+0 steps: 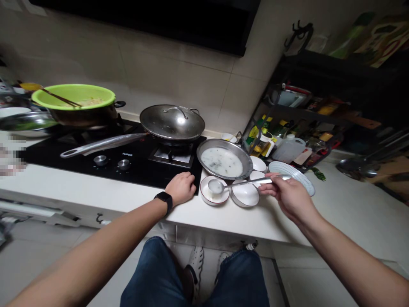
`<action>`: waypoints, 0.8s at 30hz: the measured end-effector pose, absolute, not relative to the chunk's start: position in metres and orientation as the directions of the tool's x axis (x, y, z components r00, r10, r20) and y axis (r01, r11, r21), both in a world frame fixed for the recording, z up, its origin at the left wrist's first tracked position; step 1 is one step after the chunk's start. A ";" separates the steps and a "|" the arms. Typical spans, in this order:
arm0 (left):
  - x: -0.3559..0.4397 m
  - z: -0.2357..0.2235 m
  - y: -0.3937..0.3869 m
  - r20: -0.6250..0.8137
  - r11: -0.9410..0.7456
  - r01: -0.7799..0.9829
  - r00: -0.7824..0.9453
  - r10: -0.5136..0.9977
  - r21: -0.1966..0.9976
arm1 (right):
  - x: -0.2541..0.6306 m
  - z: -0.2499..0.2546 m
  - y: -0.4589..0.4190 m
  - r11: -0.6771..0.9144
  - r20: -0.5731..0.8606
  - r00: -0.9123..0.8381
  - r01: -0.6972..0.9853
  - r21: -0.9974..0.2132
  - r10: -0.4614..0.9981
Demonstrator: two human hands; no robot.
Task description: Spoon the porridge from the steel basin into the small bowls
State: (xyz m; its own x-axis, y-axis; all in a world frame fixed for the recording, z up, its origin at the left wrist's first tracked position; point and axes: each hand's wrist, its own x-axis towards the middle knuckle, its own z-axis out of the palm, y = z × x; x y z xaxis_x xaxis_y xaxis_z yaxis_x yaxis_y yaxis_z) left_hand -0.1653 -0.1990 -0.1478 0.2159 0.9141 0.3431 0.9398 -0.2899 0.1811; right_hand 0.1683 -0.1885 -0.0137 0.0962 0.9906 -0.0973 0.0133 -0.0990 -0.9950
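Note:
My right hand (289,195) is closed round the handle of a metal ladle (243,182). The ladle's cup, with whitish liquid in it, is over a small white red-rimmed bowl (214,201). Beside that is a second white bowl (245,195), and two more small bowls stand partly hidden behind the handle. Just behind them a wide metal basin (223,158) contains milky soup with dark bits. My left hand (181,188), a black watch on its wrist, rests with curled fingers at the front edge of the stove, holding nothing visible.
A lidded wok (172,123) sits on the black gas stove (140,164), its long handle pointing left. Further left, a green basin (75,91) with chopsticks tops a pot. A patterned plate (303,179) lies right of the bowls, before a rack of bottles (287,145).

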 end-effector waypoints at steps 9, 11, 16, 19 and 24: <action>-0.165 -0.147 -0.200 0.356 -0.290 0.939 0.211 0.911 0.187 | 0.176 0.007 -0.129 0.119 0.156 0.209 0.179 -0.977 0.965; -0.165 -0.147 -0.200 0.355 -0.288 0.938 0.208 0.912 0.191 | 0.176 -0.005 -0.119 0.258 0.310 0.121 0.321 -0.911 0.943; -0.165 -0.146 -0.200 0.353 -0.287 0.940 0.209 0.912 0.185 | 0.181 -0.023 -0.120 0.748 0.569 -0.523 0.603 -0.278 0.634; -0.165 -0.146 -0.200 0.352 -0.284 0.940 0.206 0.913 0.187 | 0.182 -0.017 -0.140 0.849 0.562 -0.679 0.522 -0.083 0.472; -0.165 -0.147 -0.200 0.349 -0.286 0.939 0.208 0.914 0.190 | 0.182 -0.003 -0.192 0.762 0.667 -0.426 0.545 -0.351 0.611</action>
